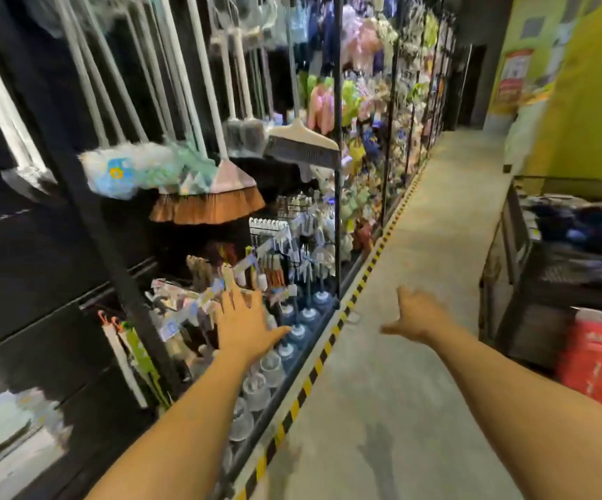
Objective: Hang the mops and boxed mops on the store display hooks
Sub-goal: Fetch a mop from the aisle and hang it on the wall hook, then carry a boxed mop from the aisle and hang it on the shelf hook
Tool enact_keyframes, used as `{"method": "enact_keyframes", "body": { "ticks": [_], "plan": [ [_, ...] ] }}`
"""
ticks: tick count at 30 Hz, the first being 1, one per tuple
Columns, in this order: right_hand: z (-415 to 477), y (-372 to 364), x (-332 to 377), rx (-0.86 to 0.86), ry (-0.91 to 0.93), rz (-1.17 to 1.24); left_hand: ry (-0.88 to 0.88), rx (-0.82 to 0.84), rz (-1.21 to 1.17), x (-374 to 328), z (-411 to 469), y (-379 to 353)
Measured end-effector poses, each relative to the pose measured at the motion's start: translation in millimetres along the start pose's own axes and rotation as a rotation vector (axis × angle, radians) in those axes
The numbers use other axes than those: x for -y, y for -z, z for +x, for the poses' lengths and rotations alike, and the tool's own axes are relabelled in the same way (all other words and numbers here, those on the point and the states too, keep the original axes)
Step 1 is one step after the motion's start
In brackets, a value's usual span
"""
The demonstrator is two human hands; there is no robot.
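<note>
Store aisle (418, 247), hanging mops (128, 169) above outstretched left fingers (232, 297)

Orange-bristled broom (207, 207), grey broom (301, 146), blue plungers (299, 332), striped floor tape (328, 346), red box (597, 359), yellow wall (588, 102)

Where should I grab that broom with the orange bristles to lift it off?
Take the orange broom by its white pole, just above the pink head, reaching in from the aisle side. The pole is slim and bare; the bristles flare wide and would likely bend.
</note>
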State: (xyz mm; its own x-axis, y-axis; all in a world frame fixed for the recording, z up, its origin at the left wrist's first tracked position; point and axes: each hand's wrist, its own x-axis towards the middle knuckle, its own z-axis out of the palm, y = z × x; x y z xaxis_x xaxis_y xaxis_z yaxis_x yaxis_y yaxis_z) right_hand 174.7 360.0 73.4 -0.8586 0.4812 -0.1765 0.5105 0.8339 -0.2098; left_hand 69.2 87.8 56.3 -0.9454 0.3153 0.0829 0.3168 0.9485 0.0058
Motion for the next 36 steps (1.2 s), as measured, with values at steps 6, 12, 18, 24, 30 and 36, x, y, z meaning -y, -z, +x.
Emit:
{"method": "enact_keyframes", "body": {
  "ticks": [6, 12, 18, 24, 30, 36],
  "plan": [
    [-29, -118, -63, 0.15, -0.224, 0.081, -0.132, 0.314, 0.024, -54, -29, -115],
    [-49, -179, -99, 0.267, -0.469, 0.142, -0.322, 0.453, 0.026, -98, -11, -186],
    [-4, -182, -105, 0.242, -0.638, 0.174, -0.517, 0.424, 0.04, -134, 52, -215],
    [40, -192, -93, 0.215, -0.689, 0.223, -0.614, 0.532, 0.008, -166, 105, -238],
    [21, -202, -129, 0.258, -0.835, 0.242, -0.729, 0.592, 0.067, -211, 116, -255],
    [9, -197, -196, 0.191, -0.955, 0.287, -0.85, 0.64, 0.101, -290, 114, -257]
  ]
}}
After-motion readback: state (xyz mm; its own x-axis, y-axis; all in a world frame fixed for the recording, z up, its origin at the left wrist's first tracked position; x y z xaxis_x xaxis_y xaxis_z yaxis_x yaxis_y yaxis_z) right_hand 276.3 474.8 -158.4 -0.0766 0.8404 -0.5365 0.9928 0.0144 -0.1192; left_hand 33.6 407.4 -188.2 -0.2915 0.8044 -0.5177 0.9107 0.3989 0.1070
